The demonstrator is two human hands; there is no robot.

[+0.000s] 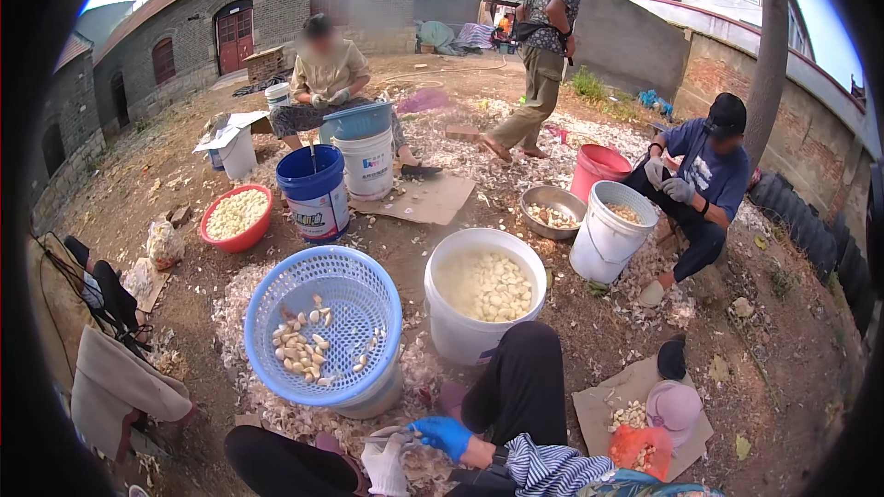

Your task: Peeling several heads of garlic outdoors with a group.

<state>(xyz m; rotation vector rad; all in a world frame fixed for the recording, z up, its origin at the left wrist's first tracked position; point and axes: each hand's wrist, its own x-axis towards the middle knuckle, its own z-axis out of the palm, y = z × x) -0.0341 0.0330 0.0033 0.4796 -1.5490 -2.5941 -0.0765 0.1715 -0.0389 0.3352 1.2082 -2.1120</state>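
My left hand (385, 464), in a white knit glove, is between my knees, its fingers bent. My right hand (442, 436), in a blue glove, meets it fingertip to fingertip. A thin grey blade-like tool (376, 439) shows at the fingertips, apparently pinched by the right hand; whether the left holds a small piece is too small to tell. Beyond them, a blue perforated plastic basket (259, 359) rests on a bucket, with unpeeled-looking garlic cloves (300, 348) inside. To its right, a white bucket (459, 342) contains peeled garlic cloves (501, 290).
Garlic skins litter the ground. Cardboard (590, 421) at right bears cloves, a red plastic bag (639, 449) and a pink hat (673, 411). A red basin (238, 241) of cloves, a blue bucket (311, 197) and a metal bowl (552, 228) stand ahead. Two people sit working; another walks behind.
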